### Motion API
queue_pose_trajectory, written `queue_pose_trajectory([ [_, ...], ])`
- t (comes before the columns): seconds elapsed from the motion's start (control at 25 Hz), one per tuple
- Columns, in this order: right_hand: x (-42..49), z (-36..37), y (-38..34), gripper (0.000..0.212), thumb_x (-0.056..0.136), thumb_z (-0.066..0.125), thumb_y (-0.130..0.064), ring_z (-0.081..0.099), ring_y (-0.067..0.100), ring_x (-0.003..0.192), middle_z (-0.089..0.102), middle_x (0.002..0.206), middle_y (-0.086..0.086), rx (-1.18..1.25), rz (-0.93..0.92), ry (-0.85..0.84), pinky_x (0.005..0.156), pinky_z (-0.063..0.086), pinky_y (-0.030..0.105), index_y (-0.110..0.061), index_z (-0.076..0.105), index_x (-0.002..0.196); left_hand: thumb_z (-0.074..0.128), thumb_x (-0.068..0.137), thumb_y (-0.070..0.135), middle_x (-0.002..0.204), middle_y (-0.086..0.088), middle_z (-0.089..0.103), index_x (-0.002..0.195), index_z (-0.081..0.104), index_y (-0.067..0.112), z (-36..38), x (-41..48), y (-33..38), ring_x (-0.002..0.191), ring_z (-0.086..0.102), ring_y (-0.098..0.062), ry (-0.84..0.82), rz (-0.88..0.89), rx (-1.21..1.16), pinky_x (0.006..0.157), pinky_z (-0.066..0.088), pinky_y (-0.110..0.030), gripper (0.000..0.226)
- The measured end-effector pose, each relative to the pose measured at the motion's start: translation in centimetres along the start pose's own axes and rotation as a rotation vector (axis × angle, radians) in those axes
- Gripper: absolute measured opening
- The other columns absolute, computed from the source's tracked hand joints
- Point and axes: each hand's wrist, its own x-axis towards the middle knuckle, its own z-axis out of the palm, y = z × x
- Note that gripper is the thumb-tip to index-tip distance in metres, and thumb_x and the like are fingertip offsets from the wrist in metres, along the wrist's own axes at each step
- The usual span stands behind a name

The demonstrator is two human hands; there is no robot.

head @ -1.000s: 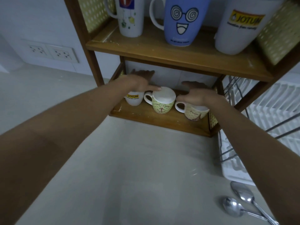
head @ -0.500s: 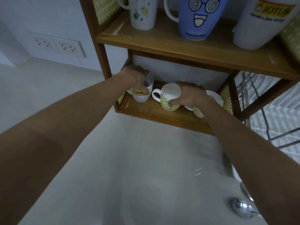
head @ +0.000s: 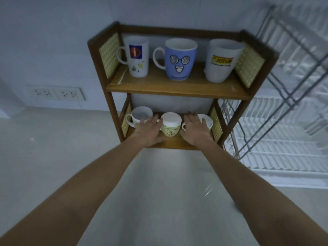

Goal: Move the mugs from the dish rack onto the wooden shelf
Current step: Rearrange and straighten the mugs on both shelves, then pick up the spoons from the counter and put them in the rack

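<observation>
While nothing is gripped, the left hand (head: 150, 129) and right hand (head: 194, 128) are held open, fingers spread, beside the green mug (head: 171, 124) on the wooden shelf (head: 177, 87).

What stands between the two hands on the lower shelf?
In the head view, a green patterned mug stands upright between the left hand and the right hand, on the lower shelf.
</observation>
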Motion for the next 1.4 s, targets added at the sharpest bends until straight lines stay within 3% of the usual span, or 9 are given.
queue_pose_trajectory([
  [0.24,-8.1,3.2,1.0,0.069,0.094,0.043,-0.03,0.005,0.022,0.146,0.009,0.16,0.008,0.115,0.067,0.123,0.117,0.015,0.043,-0.008,0.01,0.15,0.04,0.095,0.043,0.159,-0.013,0.012,0.149,0.012,0.009,3.6,-4.4,7.6,0.147,0.01,-0.025,0.172,0.032,-0.169,0.117,0.009,-0.049,0.07],
  [0.44,-16.1,5.8,1.9,0.059,0.088,0.057,-0.015,0.036,0.026,0.136,0.041,0.146,0.016,0.322,0.018,0.326,0.111,0.032,0.038,-0.003,0.037,0.142,0.046,0.093,0.033,0.147,-0.007,0.044,0.143,0.035,0.012,6.9,-9.1,12.4,0.138,0.035,-0.02,0.311,0.173,-0.389,0.114,0.02,-0.041,0.056],
  [0.6,-21.0,6.6,5.5,0.04,0.077,0.065,0.0,0.062,0.031,0.106,0.065,0.116,0.016,0.347,0.023,0.469,0.091,0.048,0.035,0.0,0.062,0.117,0.048,0.091,0.027,0.131,-0.003,0.059,0.135,0.049,0.016,8.1,-11.4,15.8,0.118,0.053,-0.021,0.332,0.217,-0.475,0.099,0.039,-0.032,0.045],
  [0.92,-28.0,7.2,17.6,0.024,0.075,0.065,0.007,0.064,0.035,0.084,0.07,0.094,0.014,0.325,0.13,0.461,0.068,0.052,0.042,-0.001,0.068,0.097,0.052,0.088,0.01,0.103,-0.005,0.068,0.11,0.066,0.013,7.3,-12.8,29.5,0.094,0.06,-0.028,0.39,0.271,-0.729,0.083,0.048,-0.039,0.027],
  [1.08,-29.9,8.3,21.6,0.026,0.075,0.065,0.006,0.064,0.033,0.087,0.07,0.098,0.01,0.315,0.096,0.421,0.07,0.051,0.041,-0.004,0.07,0.099,0.062,0.079,0.004,0.089,-0.009,0.068,0.102,0.069,0.009,7.9,-12.4,36.0,0.08,0.063,-0.032,0.434,0.203,-0.66,0.071,0.053,-0.037,0.024],
  [1.2,-30.6,8.9,23.6,0.025,0.076,0.064,0.002,0.063,0.033,0.09,0.07,0.1,0.008,0.333,0.043,0.36,0.073,0.05,0.042,-0.007,0.069,0.099,0.076,0.066,0.005,0.082,-0.009,0.068,0.1,0.071,0.009,8.8,-12.2,38.4,0.066,0.063,-0.03,0.466,0.092,-0.558,0.058,0.052,-0.031,0.035],
  [1.4,-30.4,9.4,25.5,0.03,0.081,0.064,-0.016,0.058,0.027,0.102,0.065,0.111,0.003,0.313,0.0,0.24,0.084,0.043,0.04,-0.013,0.065,0.111,0.084,0.06,0.018,0.082,-0.01,0.069,0.108,0.071,0.011,8.9,-11.8,40.1,0.064,0.064,-0.028,0.395,-0.027,-0.356,0.054,0.053,-0.03,0.05],
])
